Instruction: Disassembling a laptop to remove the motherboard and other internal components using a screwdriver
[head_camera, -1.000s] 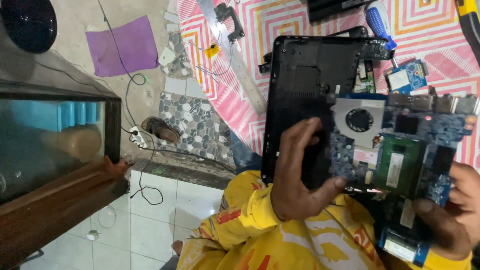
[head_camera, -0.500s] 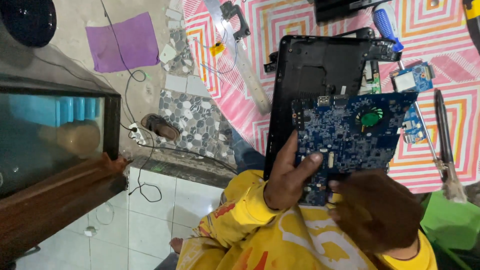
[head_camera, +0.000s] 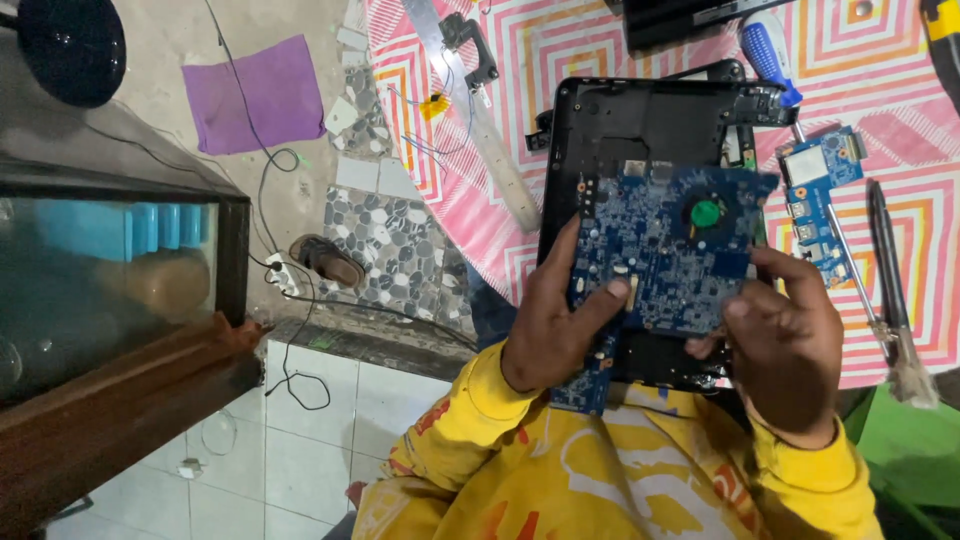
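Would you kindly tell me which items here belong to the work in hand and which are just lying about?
In hand:
left hand
right hand
blue circuit board
black laptop shell

Lying about:
small blue board
blue-handled screwdriver
brush
purple cloth

blue circuit board (head_camera: 665, 255), black laptop shell (head_camera: 620, 130), pink striped mat (head_camera: 560, 50)

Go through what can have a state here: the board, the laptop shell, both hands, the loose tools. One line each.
Blue circuit board: held flat over the shell, fan side up.
Black laptop shell: opened up, lying on the striped mat.
Left hand: gripping the board's left edge.
Right hand: fingers on the board's right edge.
Small blue board: loose on the mat.
Blue-handled screwdriver: lying unused on the mat.
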